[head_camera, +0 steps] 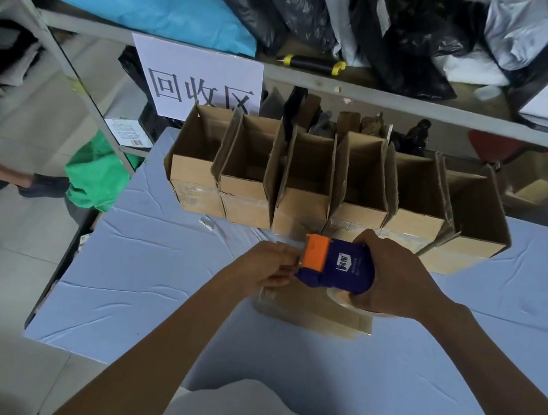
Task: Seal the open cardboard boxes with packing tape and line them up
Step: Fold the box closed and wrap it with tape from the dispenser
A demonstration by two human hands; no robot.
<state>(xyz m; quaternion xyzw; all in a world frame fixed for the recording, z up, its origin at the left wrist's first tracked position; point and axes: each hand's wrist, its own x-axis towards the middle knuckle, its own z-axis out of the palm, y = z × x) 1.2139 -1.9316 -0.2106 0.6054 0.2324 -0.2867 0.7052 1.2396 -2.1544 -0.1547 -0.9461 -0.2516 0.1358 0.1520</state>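
Blue-covered desk [137, 294] carries a row of open boxes [333, 187] at its far edge under a shelf, while nearer, over another box [315, 312], the right hand [398, 281] grips the tape dispenser [338, 265] and the left hand [272, 265] pinches at its mouth, seemingly to draw tape.

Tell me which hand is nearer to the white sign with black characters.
Left. The left hand, pinching at the tape dispenser's orange end, sits below the white sign; the right hand grips the dispenser farther right.
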